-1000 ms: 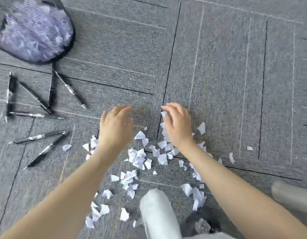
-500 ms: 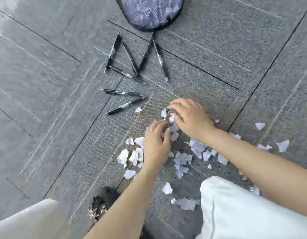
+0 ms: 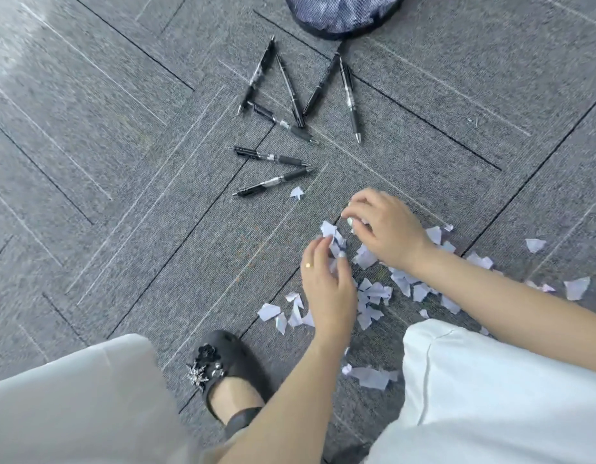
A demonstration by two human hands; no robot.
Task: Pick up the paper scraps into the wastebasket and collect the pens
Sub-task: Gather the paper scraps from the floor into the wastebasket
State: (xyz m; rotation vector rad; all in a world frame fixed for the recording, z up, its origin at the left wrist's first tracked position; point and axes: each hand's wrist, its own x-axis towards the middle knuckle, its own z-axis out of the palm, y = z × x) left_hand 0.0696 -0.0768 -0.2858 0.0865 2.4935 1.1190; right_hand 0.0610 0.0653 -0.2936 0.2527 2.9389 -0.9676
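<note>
Several white paper scraps (image 3: 373, 294) lie scattered on the grey carpet around and under my hands. My left hand (image 3: 326, 283) pinches a bunch of scraps (image 3: 333, 234) between its curled fingertips. My right hand (image 3: 385, 229) is just beside it, fingers curled over the scraps, pinching at them. Several black pens (image 3: 289, 95) lie loose on the carpet beyond my hands. The black mesh wastebasket (image 3: 343, 18) lies at the top edge, with scraps inside it.
My black shoe (image 3: 222, 370) stands on the carpet at the lower middle. My knees in light trousers (image 3: 490, 390) fill the bottom corners. One lone scrap (image 3: 296, 192) lies near the closest pen. More scraps (image 3: 576, 288) reach the right edge.
The view has swung so the pens and wastebasket now sit at the top centre. My hands have drawn together over the pile and my left hand has gathered scraps.
</note>
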